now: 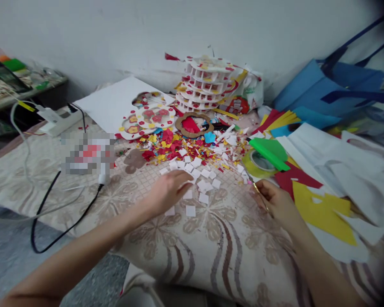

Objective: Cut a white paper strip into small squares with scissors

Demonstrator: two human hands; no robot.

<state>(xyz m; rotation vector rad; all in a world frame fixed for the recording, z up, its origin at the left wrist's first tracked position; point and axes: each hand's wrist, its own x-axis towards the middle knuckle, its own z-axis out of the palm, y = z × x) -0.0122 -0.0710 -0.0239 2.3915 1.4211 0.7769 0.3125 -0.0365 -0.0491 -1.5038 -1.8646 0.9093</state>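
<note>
My left hand is over the scattered white squares, fingers curled together and pointing right. Whatever its fingertips may hold is hidden. In my right hand is a slim, gold-coloured metal tool, gripped between thumb and fingers, with its narrow end pointing away from me. Its exact kind is blurred. Just beyond that hand lies a roll of clear yellowish tape with a green dispenser piece over it. Small red, yellow and white scraps are heaped behind the squares.
A tiered white paper model with red and yellow decorations stands against the wall. Flower-shaped panels and a brown cardboard ring lie before it. Coloured sheets and a blue bag are right; a power strip and cables sit left.
</note>
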